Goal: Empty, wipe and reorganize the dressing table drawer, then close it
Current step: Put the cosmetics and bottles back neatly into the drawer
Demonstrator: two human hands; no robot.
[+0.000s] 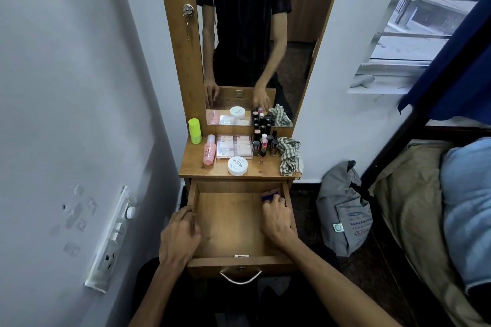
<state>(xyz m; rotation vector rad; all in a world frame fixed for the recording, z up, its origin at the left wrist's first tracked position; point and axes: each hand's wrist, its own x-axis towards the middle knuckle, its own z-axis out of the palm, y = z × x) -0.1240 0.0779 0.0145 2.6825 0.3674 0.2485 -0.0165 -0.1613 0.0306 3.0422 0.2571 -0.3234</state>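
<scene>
The wooden drawer [228, 223] of the dressing table stands pulled out, its floor almost bare. My right hand [276, 218] reaches into the far right corner, its fingers closed on a small dark blue and purple box [269, 195]. My left hand [179, 236] rests on the drawer's left wall, fingers curled over the edge. On the tabletop [191, 164] above stand a green bottle [195, 130], a pink bottle [209, 152], a clear case of pale boxes [234, 147], a white round jar [237, 165], several nail polish bottles [264, 143] and a checked cloth [290, 155].
A mirror [252, 34] rises behind the tabletop and reflects a person. A wall with a socket strip [111, 241] lies close on the left. A grey bag [345, 210] sits on the floor to the right, beside a bed [438, 207]. The drawer handle [240, 276] faces me.
</scene>
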